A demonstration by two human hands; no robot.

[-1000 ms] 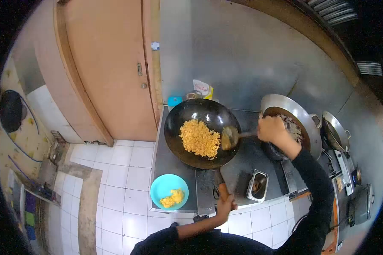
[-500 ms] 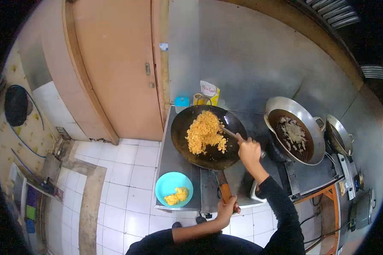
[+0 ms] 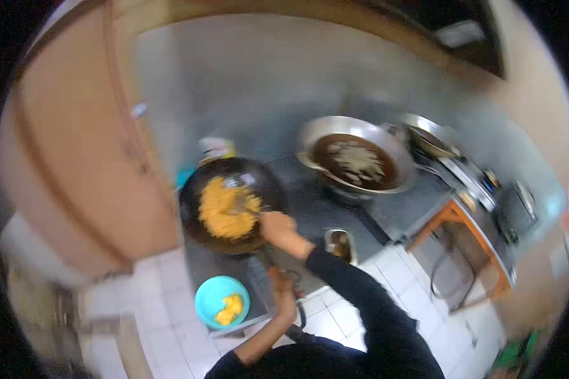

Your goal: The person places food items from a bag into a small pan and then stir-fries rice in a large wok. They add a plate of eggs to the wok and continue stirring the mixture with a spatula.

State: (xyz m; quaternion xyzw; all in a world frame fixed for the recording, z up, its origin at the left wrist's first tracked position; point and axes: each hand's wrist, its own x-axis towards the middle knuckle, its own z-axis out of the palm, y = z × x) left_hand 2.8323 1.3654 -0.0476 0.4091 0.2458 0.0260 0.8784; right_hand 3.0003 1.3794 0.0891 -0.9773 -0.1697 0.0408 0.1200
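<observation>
My right hand [image 3: 278, 228] is closed round the handle of a metal spatula or ladle [image 3: 240, 203], whose head is in the orange-yellow fried rice [image 3: 218, 211]. The rice is spread in a dark wok [image 3: 269, 180] on the counter's left part. Below the wok, my left hand [image 3: 283, 295] is at its wooden handle, fingers closed round it, though motion smears the detail. Left of that hand is a turquoise bowl [image 3: 202, 306] with a yellow lump like scrambled egg [image 3: 229, 309] in it.
Right of the wok stands a wide metal pan [image 3: 398, 155] of brown oil with pale pieces in it. A smaller pan [image 3: 427, 136] is farther right. A small metal container [image 3: 341, 246] stands near the front edge. Behind the wok are a packet [image 3: 216, 149] and a turquoise container [image 3: 184, 177].
The view has turned to the right, so the wok and bowl appear farther left. The utensil has moved in the rice, which now lies more spread out in the wok.
</observation>
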